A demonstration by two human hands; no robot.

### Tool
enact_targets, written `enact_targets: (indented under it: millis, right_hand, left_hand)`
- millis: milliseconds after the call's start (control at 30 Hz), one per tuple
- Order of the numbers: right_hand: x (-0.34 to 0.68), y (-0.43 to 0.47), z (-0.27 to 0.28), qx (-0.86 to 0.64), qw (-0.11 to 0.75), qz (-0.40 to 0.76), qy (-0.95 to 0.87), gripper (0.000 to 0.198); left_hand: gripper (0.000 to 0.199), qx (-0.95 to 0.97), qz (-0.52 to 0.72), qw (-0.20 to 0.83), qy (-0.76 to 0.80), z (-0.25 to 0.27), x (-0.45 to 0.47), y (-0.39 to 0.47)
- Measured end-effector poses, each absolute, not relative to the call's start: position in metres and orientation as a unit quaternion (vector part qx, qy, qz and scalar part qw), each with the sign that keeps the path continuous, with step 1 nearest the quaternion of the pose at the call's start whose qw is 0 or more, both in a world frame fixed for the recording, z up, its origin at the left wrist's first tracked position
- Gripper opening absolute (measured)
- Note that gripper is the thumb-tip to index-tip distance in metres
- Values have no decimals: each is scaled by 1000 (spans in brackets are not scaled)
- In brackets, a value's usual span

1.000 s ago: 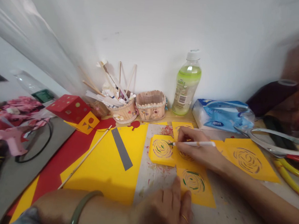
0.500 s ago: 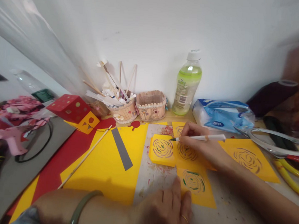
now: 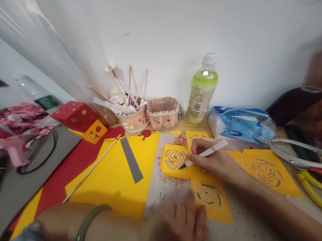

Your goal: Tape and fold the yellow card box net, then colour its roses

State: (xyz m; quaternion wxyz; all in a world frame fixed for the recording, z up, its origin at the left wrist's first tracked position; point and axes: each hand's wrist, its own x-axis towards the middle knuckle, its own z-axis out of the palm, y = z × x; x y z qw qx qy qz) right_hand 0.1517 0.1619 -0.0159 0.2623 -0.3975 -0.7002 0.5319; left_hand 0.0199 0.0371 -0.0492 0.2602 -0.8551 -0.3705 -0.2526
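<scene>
In the head view, the right hand point(image 3: 213, 162) has its fingers closed on a white pen point(image 3: 212, 150), pinched near the green tip. The pen slants, its tip at the lower right of the spiral on a small yellow card point(image 3: 174, 172); whether the tip touches the paper cannot be told. Green strokes show among the spiral's dark, curved slits.

The left hand point(image 3: 177, 224) lies low on the worktop point(image 3: 253, 226), fingers together and partly bent, the foremost at the edge of the lower flap point(image 3: 217, 214), which bears another spiral with green strokes. The palm is hidden, so whether these fingers grip anything cannot be told. A ring is on one finger, a bangle point(image 3: 86, 223) around the forearm. Another yellow piece point(image 3: 289, 182) with a spiral lies to the right, beside yellow-handled pliers point(image 3: 311, 193).

Left of the card, a grey strip point(image 3: 132, 162) lies on a yellow sheet point(image 3: 117, 189), with a stick point(image 3: 93, 167) slanting along it and a red sheet point(image 3: 55, 172) beyond. Along the wall stand a spotted red box point(image 3: 74, 116), a cup point(image 3: 136, 121) of sticks, a basket point(image 3: 163, 121), a bottle point(image 3: 203, 94) of green liquid and a pack of tissues point(image 3: 240, 122). At far left lies a pink glue gun point(image 3: 11, 152).
</scene>
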Motion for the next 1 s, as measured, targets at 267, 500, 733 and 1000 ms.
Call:
enact_targets:
  millis: [267, 500, 733, 1000]
  right_hand:
    - [151, 162, -19, -393, 278, 453, -750, 26]
    - [148, 160, -22, -390, 265, 469, -747, 26]
    - [149, 160, -17, -386, 265, 461, -754, 27]
    - [153, 164, -18, -398, 260, 451, -755, 24]
  left_hand:
    - [11, -854, -259, 265, -365, -44, 19, 40]
    - [11, -864, -247, 264, -350, -40, 17, 41]
    - [11, -860, -254, 263, -356, -40, 18, 42]
    - [12, -868, -249, 254, -346, -43, 17, 40]
